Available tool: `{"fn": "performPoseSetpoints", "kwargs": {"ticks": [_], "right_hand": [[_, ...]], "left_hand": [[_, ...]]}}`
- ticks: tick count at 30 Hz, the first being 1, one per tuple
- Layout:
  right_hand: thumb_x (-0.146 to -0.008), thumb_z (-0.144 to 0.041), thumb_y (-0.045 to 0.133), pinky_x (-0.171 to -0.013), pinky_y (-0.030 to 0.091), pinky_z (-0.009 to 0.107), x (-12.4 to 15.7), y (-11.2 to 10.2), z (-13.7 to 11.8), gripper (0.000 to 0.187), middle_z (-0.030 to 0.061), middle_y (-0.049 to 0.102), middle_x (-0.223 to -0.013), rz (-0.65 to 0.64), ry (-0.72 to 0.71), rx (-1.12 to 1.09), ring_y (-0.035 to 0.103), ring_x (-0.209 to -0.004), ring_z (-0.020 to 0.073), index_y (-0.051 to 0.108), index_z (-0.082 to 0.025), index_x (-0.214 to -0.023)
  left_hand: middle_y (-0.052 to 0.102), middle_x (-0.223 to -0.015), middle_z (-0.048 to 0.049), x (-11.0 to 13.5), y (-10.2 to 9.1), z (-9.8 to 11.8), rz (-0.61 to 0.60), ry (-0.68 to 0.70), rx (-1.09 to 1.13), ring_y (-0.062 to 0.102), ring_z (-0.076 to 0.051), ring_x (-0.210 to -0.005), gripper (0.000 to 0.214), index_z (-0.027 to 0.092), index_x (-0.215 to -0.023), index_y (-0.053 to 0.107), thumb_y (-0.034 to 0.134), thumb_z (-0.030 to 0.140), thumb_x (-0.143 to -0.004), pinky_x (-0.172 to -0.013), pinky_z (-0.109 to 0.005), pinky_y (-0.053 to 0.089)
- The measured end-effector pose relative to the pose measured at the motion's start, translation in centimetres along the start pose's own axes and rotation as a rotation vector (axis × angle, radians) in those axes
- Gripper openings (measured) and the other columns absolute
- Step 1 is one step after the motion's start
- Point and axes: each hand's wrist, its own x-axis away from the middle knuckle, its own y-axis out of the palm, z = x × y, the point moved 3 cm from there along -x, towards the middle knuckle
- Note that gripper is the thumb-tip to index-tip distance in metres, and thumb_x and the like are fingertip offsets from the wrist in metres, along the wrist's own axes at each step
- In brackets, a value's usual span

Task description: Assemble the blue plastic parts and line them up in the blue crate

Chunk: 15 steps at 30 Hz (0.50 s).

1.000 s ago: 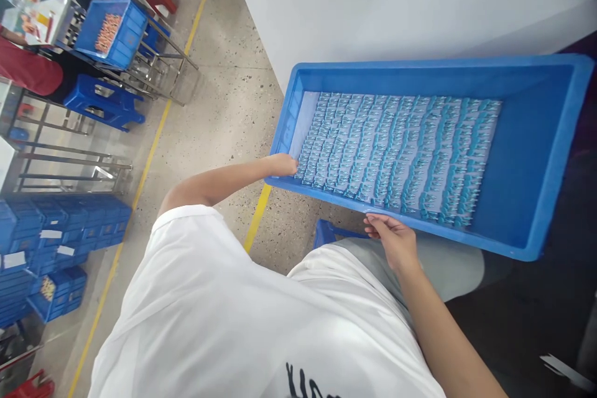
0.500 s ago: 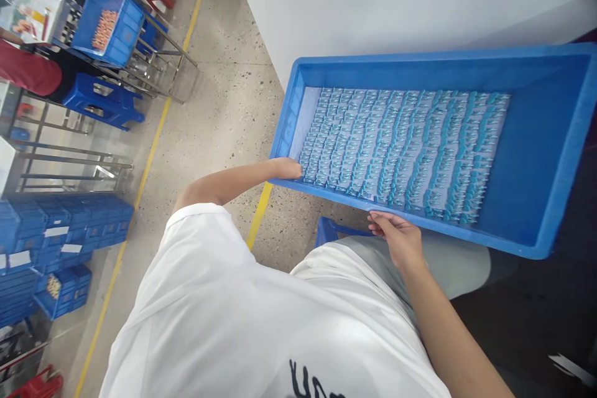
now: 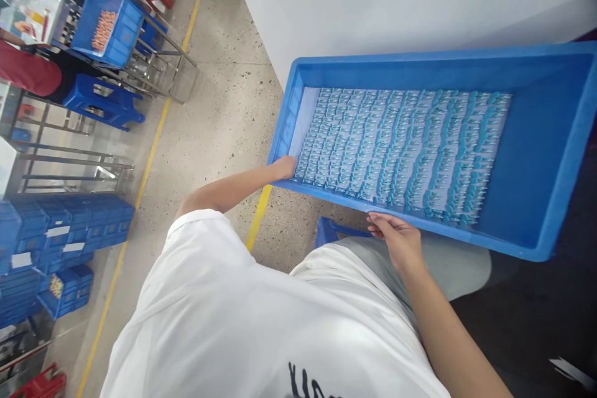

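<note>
A large blue plastic crate lies before me, its near rim close to my lap. Inside, many small light-blue pieces with thin pins stand in rows on a white sheet. My left hand is closed over the crate's near left corner, its fingers mostly hidden by the hand and rim. Just below the middle of the near rim is my right hand, thumb and fingers pressed together. Whether it pinches anything small is hidden.
A white surface adjoins the crate's far side. A blue stool shows under the near rim. Across the speckled floor are a seated person in a red top, a crate of orange pieces, a blue stool and stacked blue crates.
My left hand has shifted slightly left, toward the crate's corner. The crate's left end has moved a touch left too. My right hand stays almost where it was.
</note>
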Motion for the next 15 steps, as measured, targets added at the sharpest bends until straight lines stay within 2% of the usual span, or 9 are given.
{"fn": "performPoseSetpoints", "kwargs": {"ticks": [3, 8, 11, 15], "right_hand": [[-0.057, -0.045, 0.087, -0.055, 0.055, 0.025, 0.1, 0.0, 0.0, 0.038, 0.0072, 0.074, -0.086, -0.009, -0.012, 0.017, 0.065, -0.064, 0.0157, 0.079, -0.019, -0.084], [-0.057, -0.045, 0.089, -0.058, 0.055, 0.024, 0.0, -0.2, 0.4, 0.041, 0.0062, 0.074, -0.087, -0.019, 0.01, -0.002, 0.065, -0.067, 0.0152, 0.079, -0.019, -0.087], [-0.056, -0.046, 0.089, -0.059, 0.055, 0.023, 0.0, -0.2, 0.4, 0.043, 0.0062, 0.075, -0.087, -0.031, 0.012, -0.005, 0.065, -0.067, 0.0147, 0.079, -0.019, -0.088], [-0.056, -0.047, 0.089, -0.058, 0.053, 0.022, 0.0, -0.3, 0.3, 0.045, 0.0068, 0.074, -0.087, -0.04, 0.013, -0.001, 0.065, -0.066, 0.014, 0.079, -0.018, -0.088]], "left_hand": [[0.072, -0.1, -0.0067, -0.5, -0.1, 0.3, -0.099, -0.082, -0.032, 0.069, -0.019, -0.097, 0.02, 0.012, -0.099, 0.069, 0.067, 0.031, -0.093, -0.092, -0.041, 0.055], [0.071, -0.097, -0.006, -0.4, -0.8, 0.8, -0.191, -0.132, -0.033, 0.069, -0.018, -0.093, 0.026, 0.012, -0.098, 0.069, 0.066, 0.037, -0.094, -0.089, -0.039, 0.057], [0.071, -0.093, -0.0062, 0.2, -1.3, 1.0, -0.202, -0.129, -0.007, 0.069, -0.017, -0.089, 0.028, 0.011, -0.098, 0.069, 0.066, 0.039, -0.093, -0.086, -0.038, 0.057], [0.071, -0.091, -0.0073, 0.9, -1.9, 1.4, -0.15, -0.088, 0.077, 0.069, -0.017, -0.084, 0.036, 0.01, -0.1, 0.069, 0.066, 0.046, -0.093, -0.081, -0.035, 0.058]]}}
